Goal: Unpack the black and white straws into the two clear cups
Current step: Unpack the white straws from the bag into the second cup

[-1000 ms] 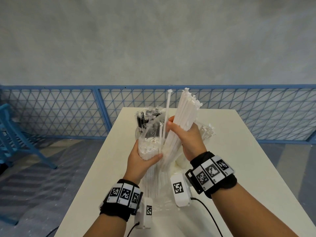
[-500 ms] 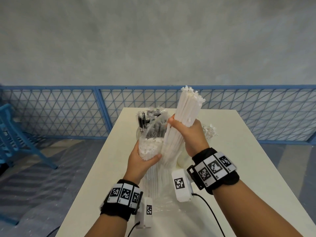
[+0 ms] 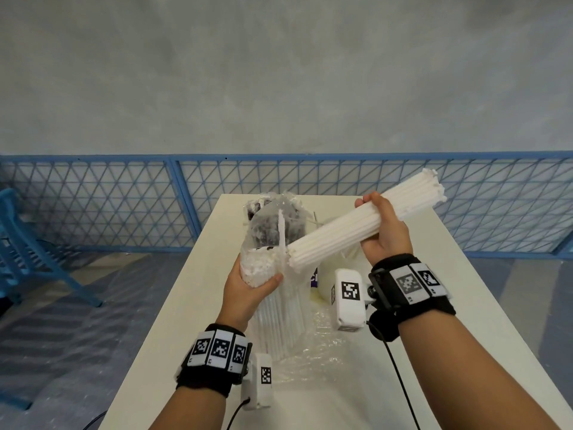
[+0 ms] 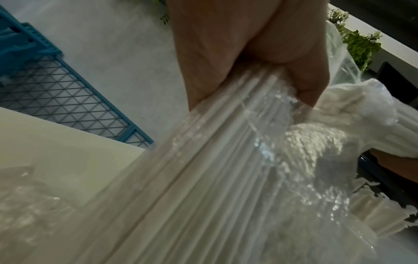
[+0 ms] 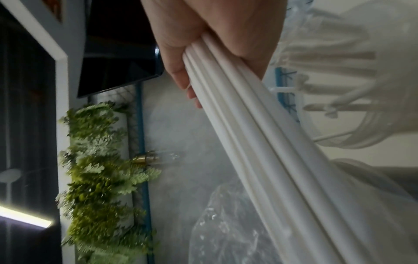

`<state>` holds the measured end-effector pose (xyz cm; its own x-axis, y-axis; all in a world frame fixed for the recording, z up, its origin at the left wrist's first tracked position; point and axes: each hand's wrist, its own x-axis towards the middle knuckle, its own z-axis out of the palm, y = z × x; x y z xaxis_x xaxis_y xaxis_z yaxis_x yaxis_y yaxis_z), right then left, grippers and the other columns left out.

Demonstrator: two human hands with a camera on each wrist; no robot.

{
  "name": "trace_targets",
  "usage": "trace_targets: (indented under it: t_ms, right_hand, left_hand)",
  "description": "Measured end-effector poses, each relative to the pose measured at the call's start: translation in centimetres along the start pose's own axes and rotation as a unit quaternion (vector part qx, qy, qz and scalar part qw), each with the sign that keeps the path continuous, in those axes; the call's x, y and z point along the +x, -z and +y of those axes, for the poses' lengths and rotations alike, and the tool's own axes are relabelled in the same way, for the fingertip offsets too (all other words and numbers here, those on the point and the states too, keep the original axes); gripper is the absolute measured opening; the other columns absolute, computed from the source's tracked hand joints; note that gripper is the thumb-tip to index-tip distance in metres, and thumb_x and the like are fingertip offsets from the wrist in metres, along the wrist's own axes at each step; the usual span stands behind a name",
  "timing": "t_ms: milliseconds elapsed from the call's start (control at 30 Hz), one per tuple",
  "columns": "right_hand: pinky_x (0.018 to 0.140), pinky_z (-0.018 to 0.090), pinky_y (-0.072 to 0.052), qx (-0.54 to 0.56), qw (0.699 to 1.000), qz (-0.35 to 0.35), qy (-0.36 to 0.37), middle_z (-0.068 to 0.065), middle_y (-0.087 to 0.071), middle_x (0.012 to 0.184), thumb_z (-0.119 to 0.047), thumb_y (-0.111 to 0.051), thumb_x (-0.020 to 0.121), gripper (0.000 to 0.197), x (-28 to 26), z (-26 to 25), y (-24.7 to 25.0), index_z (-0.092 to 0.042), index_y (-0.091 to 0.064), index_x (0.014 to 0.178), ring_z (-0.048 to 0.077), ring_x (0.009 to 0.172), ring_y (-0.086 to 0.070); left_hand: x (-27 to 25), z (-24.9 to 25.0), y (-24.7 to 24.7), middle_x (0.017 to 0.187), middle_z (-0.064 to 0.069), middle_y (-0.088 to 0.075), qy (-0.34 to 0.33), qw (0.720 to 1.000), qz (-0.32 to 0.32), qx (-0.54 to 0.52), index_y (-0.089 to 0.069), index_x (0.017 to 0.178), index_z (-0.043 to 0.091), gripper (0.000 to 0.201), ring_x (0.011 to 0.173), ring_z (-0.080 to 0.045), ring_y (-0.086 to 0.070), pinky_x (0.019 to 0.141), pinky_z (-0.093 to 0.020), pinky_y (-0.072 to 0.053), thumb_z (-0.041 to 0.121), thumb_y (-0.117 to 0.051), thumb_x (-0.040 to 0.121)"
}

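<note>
My left hand (image 3: 254, 287) grips a clear plastic bag of white straws (image 3: 273, 308) that stands upright on the table; the left wrist view shows the fingers (image 4: 248, 53) wrapped round its neck. My right hand (image 3: 384, 234) grips a thick bundle of white straws (image 3: 338, 234), out of the bag and slanting up to the right. In the right wrist view the bundle (image 5: 260, 134) runs from the palm (image 5: 214, 35). Black straws (image 3: 266, 231) stand behind the bag, blurred by plastic. A clear cup (image 5: 353, 116) holds several white straws.
The white table (image 3: 465, 305) runs away from me, with crumpled clear wrap (image 3: 316, 352) lying near its front. A blue mesh fence (image 3: 124, 197) stands behind the table and a blue chair (image 3: 31, 243) is off to the left.
My right hand has drawn the white bundle out of the bag and swung it from nearly upright to slanting right. My left hand still holds the bag in place.
</note>
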<state>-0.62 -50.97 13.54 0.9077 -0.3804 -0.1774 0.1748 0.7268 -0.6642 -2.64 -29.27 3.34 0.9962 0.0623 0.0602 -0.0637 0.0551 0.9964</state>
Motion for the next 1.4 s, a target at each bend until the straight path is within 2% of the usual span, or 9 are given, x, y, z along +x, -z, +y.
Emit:
trace_targets:
  t_ms: [133,300,467,667,800,1033,1167,1300,1400]
  right_hand:
    - [0.07,0.028,-0.054,0.036,0.999,0.026,0.021,-0.003,-0.069,0.065,-0.008,-0.063,0.084,0.004,0.2,-0.1,1.2,-0.011,-0.061,0.082,0.015,0.077,-0.065]
    - [0.07,0.03,-0.054,-0.002,0.989,0.025,0.145,0.0,-0.063,0.069,-0.005,-0.062,0.082,0.01,-0.3,-3.0,0.4,-0.013,-0.058,0.079,0.013,0.068,-0.062]
    - [0.069,0.031,-0.052,-0.123,0.953,0.012,0.278,-0.002,-0.063,0.071,-0.008,-0.07,0.075,0.016,-0.9,-3.3,-0.8,-0.014,-0.058,0.084,0.013,0.068,-0.061]
    - [0.066,0.016,-0.05,-0.288,0.912,-0.074,0.281,-0.009,-0.061,0.077,-0.012,-0.071,0.079,0.016,-1.1,-0.4,-0.2,-0.023,-0.059,0.082,-0.004,0.069,-0.06]
    - [0.067,0.015,-0.051,-0.266,0.918,-0.062,0.288,-0.007,-0.061,0.08,-0.013,-0.071,0.08,0.014,-0.9,-0.8,-0.6,-0.021,-0.06,0.083,-0.005,0.071,-0.06]
    - [0.076,0.021,-0.052,-0.238,0.927,-0.013,0.29,0.002,-0.065,0.089,-0.021,-0.069,0.081,0.022,0.1,-1.4,-0.6,-0.008,-0.063,0.098,0.013,0.087,-0.063]
    - [0.08,0.025,-0.051,-0.296,0.914,-0.004,0.276,0.009,-0.066,0.1,-0.025,-0.069,0.081,0.037,1.8,-1.1,0.1,-0.004,-0.06,0.109,0.02,0.095,-0.063]
    - [0.065,0.013,-0.046,-0.395,0.874,-0.044,0.28,0.002,-0.061,0.093,-0.021,-0.069,0.082,0.032,2.5,0.3,0.7,-0.006,-0.059,0.108,0.013,0.085,-0.057]
    - [0.055,0.01,-0.041,-0.465,0.842,-0.063,0.266,0.001,-0.06,0.085,-0.015,-0.069,0.081,0.022,2.7,2.1,2.0,-0.005,-0.062,0.099,0.013,0.078,-0.056]
  left_hand:
    - [0.0,0.1,-0.3,0.112,0.007,-0.066,0.003,1.0,0.0,0.011,-0.056,0.115,0.028,0.065,0.106,-0.01,-0.062,0.092,-0.032,-0.05,0.02,-0.085,0.058]
    - [0.2,0.0,-0.4,0.117,-0.003,-0.065,0.004,1.0,0.009,0.004,-0.054,0.124,0.016,0.062,0.111,-0.018,-0.061,0.1,-0.043,-0.048,0.004,-0.08,0.069]
    - [0.1,0.4,-0.9,0.115,-0.001,-0.066,0.004,1.0,0.005,0.008,-0.056,0.116,0.026,0.065,0.109,-0.017,-0.062,0.099,-0.042,-0.049,0.021,-0.081,0.056]
    - [0.1,0.5,-0.9,0.113,0.002,-0.067,0.005,1.0,-0.003,0.018,-0.057,0.112,0.03,0.073,0.108,-0.015,-0.063,0.096,-0.037,-0.05,0.039,-0.082,0.044]
    - [0.1,0.5,-0.7,0.115,0.0,-0.066,0.012,1.0,0.008,0.019,-0.056,0.121,0.021,0.084,0.11,-0.017,-0.062,0.098,-0.039,-0.049,0.04,-0.082,0.044]
    - [0.4,0.4,-1.3,0.111,0.001,-0.067,0.016,1.0,0.001,0.022,-0.056,0.12,0.02,0.06,0.107,-0.016,-0.063,0.092,-0.033,-0.05,0.006,-0.082,0.067]
    - [0.3,0.4,-1.9,0.112,0.001,-0.067,0.015,1.0,-0.013,0.017,-0.055,0.122,0.018,0.061,0.107,-0.015,-0.063,0.09,-0.031,-0.051,0.006,-0.081,0.069]
    - [0.4,0.2,-2.1,0.115,0.001,-0.067,0.02,0.999,-0.017,0.026,-0.054,0.124,0.021,0.079,0.109,-0.016,-0.063,0.095,-0.038,-0.051,0.032,-0.086,0.053]
    - [0.5,0.1,-1.9,0.113,0.001,-0.067,0.018,0.999,-0.008,0.026,-0.056,0.12,0.024,0.075,0.107,-0.015,-0.063,0.096,-0.039,-0.05,0.032,-0.084,0.051]
